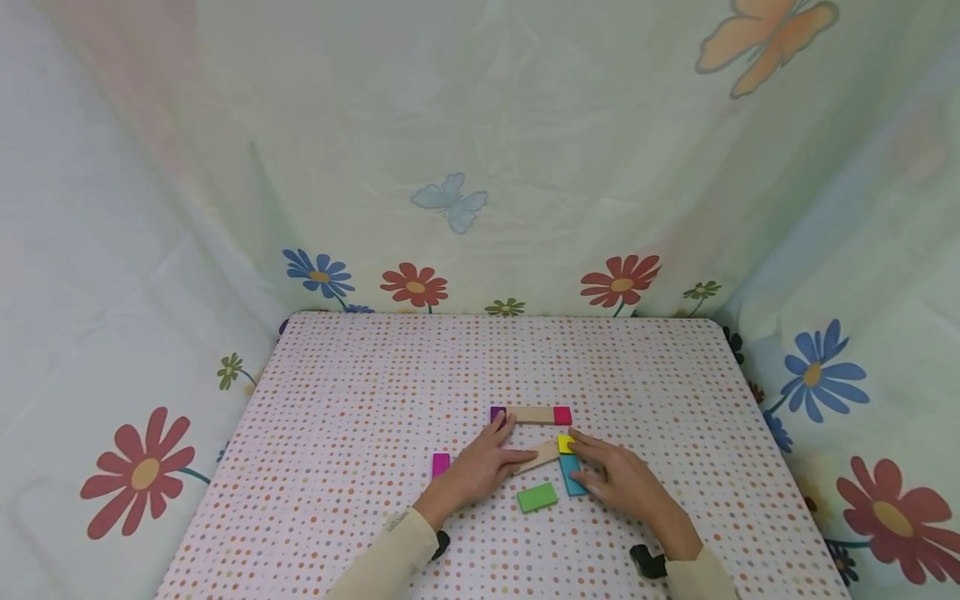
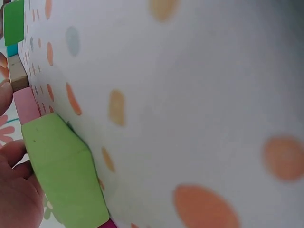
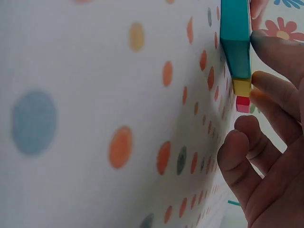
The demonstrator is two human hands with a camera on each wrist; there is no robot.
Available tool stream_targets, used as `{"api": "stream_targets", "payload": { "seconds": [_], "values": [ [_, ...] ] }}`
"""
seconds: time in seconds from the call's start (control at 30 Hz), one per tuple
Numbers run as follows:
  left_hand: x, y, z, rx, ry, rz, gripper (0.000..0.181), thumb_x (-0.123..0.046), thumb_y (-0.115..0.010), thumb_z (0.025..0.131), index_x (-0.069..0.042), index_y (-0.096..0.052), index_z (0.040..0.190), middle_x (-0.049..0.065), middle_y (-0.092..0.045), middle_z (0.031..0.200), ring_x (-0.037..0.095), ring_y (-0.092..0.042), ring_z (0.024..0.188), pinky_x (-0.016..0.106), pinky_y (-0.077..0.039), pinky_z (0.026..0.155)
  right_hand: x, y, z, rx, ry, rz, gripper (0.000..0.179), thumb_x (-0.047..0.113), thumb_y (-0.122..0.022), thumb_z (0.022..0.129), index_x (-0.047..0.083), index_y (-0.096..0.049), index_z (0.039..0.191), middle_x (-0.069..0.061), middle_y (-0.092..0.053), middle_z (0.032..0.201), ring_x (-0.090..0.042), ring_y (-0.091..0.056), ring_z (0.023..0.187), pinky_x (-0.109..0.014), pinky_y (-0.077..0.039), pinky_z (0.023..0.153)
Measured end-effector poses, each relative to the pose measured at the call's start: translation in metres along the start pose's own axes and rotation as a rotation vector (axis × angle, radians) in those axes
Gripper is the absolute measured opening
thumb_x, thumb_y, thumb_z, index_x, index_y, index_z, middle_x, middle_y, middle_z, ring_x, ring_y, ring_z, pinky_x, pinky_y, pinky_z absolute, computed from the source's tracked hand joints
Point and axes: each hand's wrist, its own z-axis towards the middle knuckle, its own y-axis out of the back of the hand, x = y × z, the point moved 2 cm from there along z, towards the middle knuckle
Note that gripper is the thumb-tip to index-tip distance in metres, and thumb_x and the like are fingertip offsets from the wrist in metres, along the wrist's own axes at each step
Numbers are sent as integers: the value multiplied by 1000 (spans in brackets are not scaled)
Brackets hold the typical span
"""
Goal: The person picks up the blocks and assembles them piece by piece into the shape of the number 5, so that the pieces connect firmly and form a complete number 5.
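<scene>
In the head view my left hand (image 1: 480, 465) spreads over the blocks, fingertips at the purple block (image 1: 497, 412) and thumb at the near wooden block (image 1: 542, 456). A light green block (image 2: 66, 166) and a pink block (image 2: 27, 105) lie beside it in the left wrist view; the hand hides them from the head camera. My right hand (image 1: 626, 477) rests its thumb on the blue block (image 1: 572, 475), and its forefingers touch the yellow block (image 1: 565, 444) at that block's far end. In the right wrist view its other fingers (image 3: 235, 152) bend, holding nothing.
Behind the hands, a wooden block (image 1: 530, 415) lies between the purple block and a red block (image 1: 562, 416). A green block (image 1: 537, 497) lies nearer me, and a magenta block (image 1: 441, 464) is left of my left hand. The dotted tabletop (image 1: 360, 375) meets flowered curtains (image 1: 525, 167).
</scene>
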Motion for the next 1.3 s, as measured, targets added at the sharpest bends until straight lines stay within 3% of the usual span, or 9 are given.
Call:
{"api": "stream_targets", "payload": {
  "seconds": [0.6,0.77,0.87,0.93,1.07,1.13,1.2,1.3],
  "values": [
    [-3,2,0,-16,-8,32,38,-31,-51,112,-38,-62,149,15,-22,177,36,-17,166,50,-32,131,-2,0,4,21,-42,51,55,41,-76,97,15,-67,144,-7,-57,159,-38,-59,142,-62,-50,112],
    [-4,5,2,-6,-10,31,40,-30,-52,112,-37,-59,151,16,-24,177,38,-19,166,58,-32,129,-1,2,5,23,-48,31,54,43,-76,97,14,-69,142,-8,-58,158,-38,-60,141,-61,-50,112],
    [-5,8,3,-47,-23,22,43,-30,-55,111,-32,-56,154,17,-28,175,42,-23,164,61,-33,128,1,3,5,25,-50,44,53,40,-78,96,14,-70,141,-8,-59,158,-38,-60,141,-61,-50,112],
    [-6,11,4,-120,-46,17,46,-30,-58,109,-28,-56,155,18,-34,173,44,-29,161,60,-36,126,2,4,5,29,-53,47,52,39,-79,95,13,-70,140,-8,-59,158,-39,-60,140,-62,-50,111],
    [-8,20,2,-293,-73,-32,44,-30,-65,106,-20,-63,149,11,-55,161,34,-52,147,50,-47,119,3,4,7,40,-62,37,52,38,-81,94,13,-71,139,-7,-59,157,-38,-61,140,-62,-50,112],
    [-10,24,-1,-340,-51,-91,40,-29,-68,104,-19,-68,143,5,-67,149,24,-63,132,41,-54,110,3,4,7,42,-65,36,53,37,-82,92,14,-71,139,-6,-60,157,-38,-61,140,-62,-50,112],
    [-12,25,-5,-345,-14,-180,35,-27,-70,103,-17,-73,137,1,-76,132,15,-67,112,31,-57,96,3,4,8,42,-69,39,53,36,-83,91,15,-71,139,-6,-60,157,-38,-61,139,-62,-50,112],
    [-16,21,-14,-297,37,-361,29,-21,-74,100,-14,-78,128,0,-81,107,7,-64,85,20,-54,74,2,5,9,41,-71,50,53,34,-84,90,15,-72,138,-6,-60,156,-38,-61,139,-62,-50,112]
  ]
}}
